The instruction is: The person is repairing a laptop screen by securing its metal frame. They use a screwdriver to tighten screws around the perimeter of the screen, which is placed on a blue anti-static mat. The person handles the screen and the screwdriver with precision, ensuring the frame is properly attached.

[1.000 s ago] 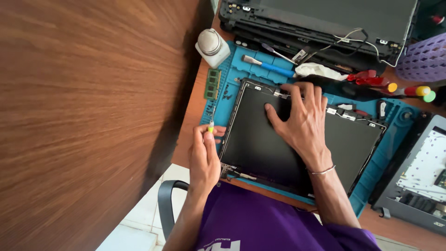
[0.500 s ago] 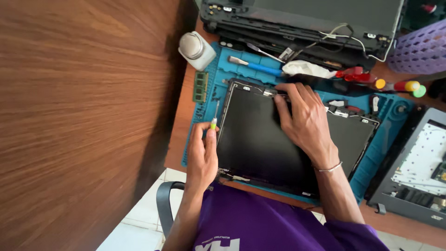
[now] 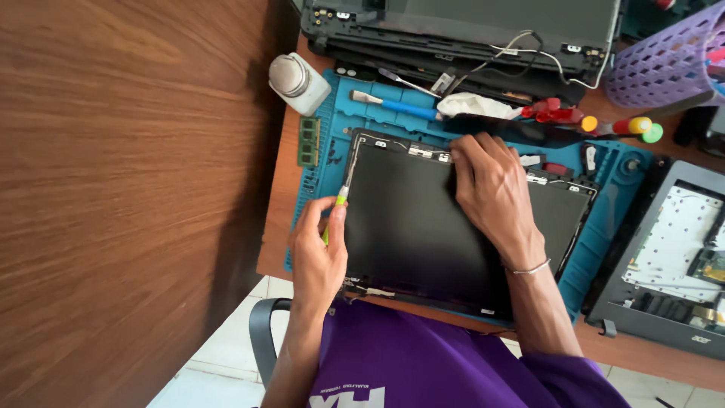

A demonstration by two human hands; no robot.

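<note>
A black laptop screen panel (image 3: pixel 423 227) lies flat on a blue work mat (image 3: pixel 377 102). My left hand (image 3: pixel 317 257) is at the panel's left edge and grips a small screwdriver with a green handle (image 3: pixel 337 204), its tip at the panel's left rim. My right hand (image 3: pixel 495 193), with a thin bracelet on the wrist, lies palm down on the panel near its upper edge, fingers reaching the top bezel.
A white round-topped bottle (image 3: pixel 298 81), a green memory stick (image 3: pixel 308 141), a blue-handled tool (image 3: pixel 396 104), a white cloth (image 3: pixel 476 106) and red and green screwdrivers (image 3: pixel 604 125) lie around the mat. An opened laptop base (image 3: pixel 468 30) sits behind, another chassis (image 3: pixel 672 257) at right, a purple basket (image 3: pixel 672 57) top right.
The view has shifted, so everything sits lower in frame. My left hand has moved the screwdriver in against the panel's left rim. My right hand stays pressed on the panel, slightly nearer its top edge.
</note>
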